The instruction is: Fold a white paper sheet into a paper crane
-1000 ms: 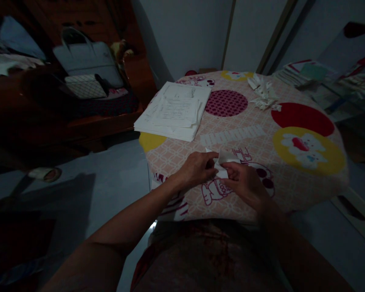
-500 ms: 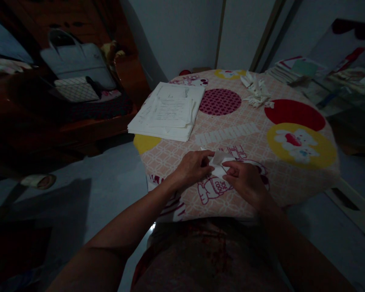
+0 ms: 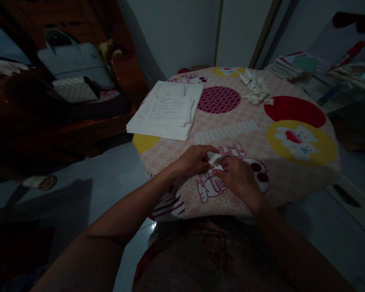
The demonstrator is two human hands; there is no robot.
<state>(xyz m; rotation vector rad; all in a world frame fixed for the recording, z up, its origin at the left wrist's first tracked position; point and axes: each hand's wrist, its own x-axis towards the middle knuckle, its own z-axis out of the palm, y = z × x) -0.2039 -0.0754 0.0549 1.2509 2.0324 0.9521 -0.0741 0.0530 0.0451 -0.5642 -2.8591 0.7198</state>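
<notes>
A small folded piece of white paper point(image 3: 214, 159) is held between both hands, just above the near part of the patterned tablecloth point(image 3: 182, 156). My left hand point(image 3: 196, 159) pinches its left side, with thumb and fingers curled round the edge. On the right side, my right hand point(image 3: 239, 174) closes its fingertips on the paper and covers part of it. Beyond the hands lies a slanting row of small white paper strips point(image 3: 226, 132). Farther off at the left is a stack of paper sheets point(image 3: 167, 109), the top ones bearing writing.
Folded white paper pieces point(image 3: 256, 87) lie heaped at the table's far side. Books point(image 3: 287, 65) are piled at the back right beside a glass shelf. At the left, a wooden chair point(image 3: 130, 77) bears a pale handbag point(image 3: 76, 61) and a quilted purse point(image 3: 75, 90).
My right hand has moved left and slightly up, closer to my left hand. Less of the paper shows between them, and it looks more folded. The view has shifted slightly.
</notes>
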